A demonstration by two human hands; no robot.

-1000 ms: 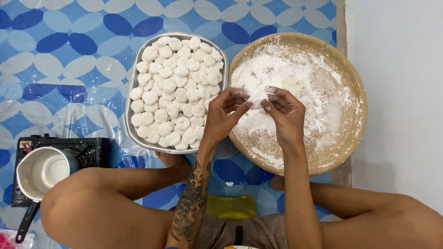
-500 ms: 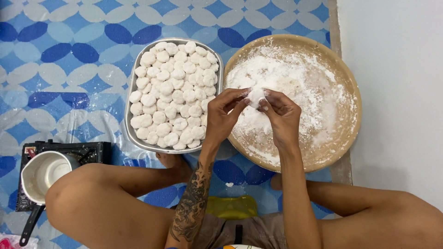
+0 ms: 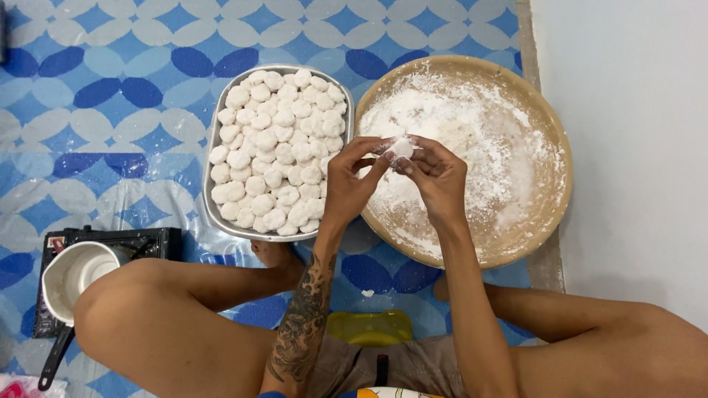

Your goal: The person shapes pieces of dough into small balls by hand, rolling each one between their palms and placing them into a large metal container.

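**Ana:** Dough piece (image 3: 402,148), small and white, where is it exactly?

**Ben:** It is a little right of the middle of the frame, held in the air over the left part of the round floured tray (image 3: 542,110). Both hands meet on it.

**Ana:** How is the left hand (image 3: 352,180) posed?

**Ben:** The forearm, which has a dark tattoo, rises from the bottom centre of the frame. The wrist bends so that the fingers (image 3: 374,145) point to the right. They are curved and pressed close together, and with the thumb they pinch the left side of the dough piece.

**Ana:** And the right hand (image 3: 436,175)?

**Ben:** Its forearm also comes from the bottom, a bit more to the right, and leans slightly left. The back of the hand faces the camera. The fingers (image 3: 414,142) curl to the left and pinch the right side of the same piece. The fingertips of both hands look dusted with flour.

**Ana:** What lies around?

**Ben:** Just left of the hands is a metal tray (image 3: 212,214) full of white dough balls (image 3: 274,153), on a blue patterned floor mat (image 3: 110,96). In the lower left of the frame stands a white pot (image 3: 74,276) on a small black stove (image 3: 151,239). The bare knees of the person spread to both lower corners.
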